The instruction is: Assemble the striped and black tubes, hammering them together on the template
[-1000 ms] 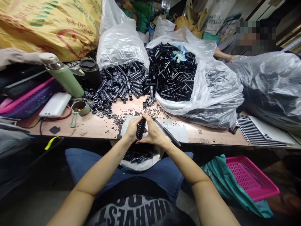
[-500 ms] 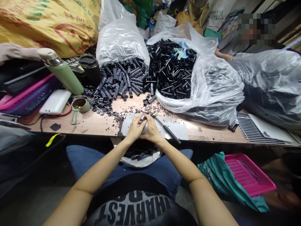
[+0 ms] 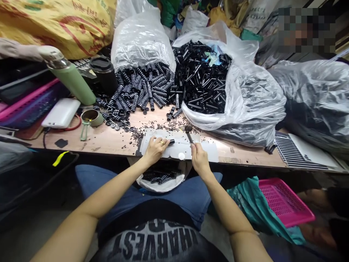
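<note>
My left hand (image 3: 154, 149) is closed on a small black cylindrical part (image 3: 171, 142), pressing it down on a white plate (image 3: 207, 151) at the table's front edge. My right hand (image 3: 198, 157) grips the handle of a small hammer (image 3: 188, 131), whose head is raised just right of the part. Tiny black beads (image 3: 160, 127) lie scattered behind the plate. A heap of black-and-white ribbed parts (image 3: 141, 91) spills from one clear bag, and black tubes (image 3: 201, 80) fill a second bag. A white bag of ribbed parts (image 3: 160, 178) rests on my lap.
On the left stand a green flask (image 3: 71, 78), a black cup (image 3: 105, 74), a white power bank (image 3: 60, 112) and a small green cup (image 3: 91, 118). A big grey bag (image 3: 313, 94) lies right, a pink basket (image 3: 283, 200) below. Another person sits at the far right.
My hands have separated. The right one picked up the hammer from the table and raised it. The left one laid the black part down on the white plate.
</note>
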`<control>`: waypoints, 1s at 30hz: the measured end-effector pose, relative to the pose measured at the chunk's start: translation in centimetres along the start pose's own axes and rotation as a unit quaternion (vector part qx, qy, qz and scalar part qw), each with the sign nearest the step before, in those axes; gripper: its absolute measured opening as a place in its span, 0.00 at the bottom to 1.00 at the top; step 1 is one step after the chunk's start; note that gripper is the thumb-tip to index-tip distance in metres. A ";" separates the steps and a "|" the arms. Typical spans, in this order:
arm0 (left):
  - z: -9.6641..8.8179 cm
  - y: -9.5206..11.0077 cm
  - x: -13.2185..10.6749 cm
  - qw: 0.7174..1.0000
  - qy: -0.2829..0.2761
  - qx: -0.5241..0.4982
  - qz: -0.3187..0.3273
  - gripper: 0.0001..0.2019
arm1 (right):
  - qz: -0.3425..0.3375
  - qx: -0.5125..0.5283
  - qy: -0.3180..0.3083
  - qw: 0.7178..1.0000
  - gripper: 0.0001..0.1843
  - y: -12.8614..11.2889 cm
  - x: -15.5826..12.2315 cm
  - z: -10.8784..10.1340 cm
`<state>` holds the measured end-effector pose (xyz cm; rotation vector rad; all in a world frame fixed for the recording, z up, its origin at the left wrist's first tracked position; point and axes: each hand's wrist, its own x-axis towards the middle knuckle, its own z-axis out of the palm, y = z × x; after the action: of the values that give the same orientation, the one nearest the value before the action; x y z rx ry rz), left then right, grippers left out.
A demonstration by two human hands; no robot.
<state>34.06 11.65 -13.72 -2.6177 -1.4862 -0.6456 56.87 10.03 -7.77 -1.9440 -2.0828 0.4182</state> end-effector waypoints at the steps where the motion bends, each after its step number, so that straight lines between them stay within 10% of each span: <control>1: 0.0 0.1 0.0 1.000 -0.007 0.004 -0.005 0.20 | -0.010 -0.002 -0.009 1.000 0.18 -0.4 -0.5 0.0; 10: 0.9 4.7 0.0 0.997 -0.061 0.019 -0.031 0.31 | -0.072 0.016 -0.031 0.997 0.23 -5.5 -1.8 -1.1; 15: 1.6 4.4 0.5 0.998 -0.064 -0.012 -0.021 0.27 | -0.118 -0.068 -0.168 0.976 0.22 -8.0 -1.5 0.2; 21: -0.2 3.3 1.7 0.988 -0.101 -0.104 -0.061 0.16 | -0.081 -0.055 -0.060 0.993 0.23 -6.0 0.4 -0.6; 24: -2.1 0.3 2.8 0.977 -0.095 -0.173 -0.082 0.15 | -0.034 -0.088 -0.036 0.995 0.21 -3.2 1.9 -0.3; 30: -4.5 -13.8 9.7 0.905 0.050 -0.016 -0.423 0.23 | -0.012 -0.126 -0.003 0.992 0.18 1.0 3.0 1.7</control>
<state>25.44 25.70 -7.91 -1.7999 -2.5665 -0.8223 56.95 13.04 -9.77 -2.0516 -2.2528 0.1622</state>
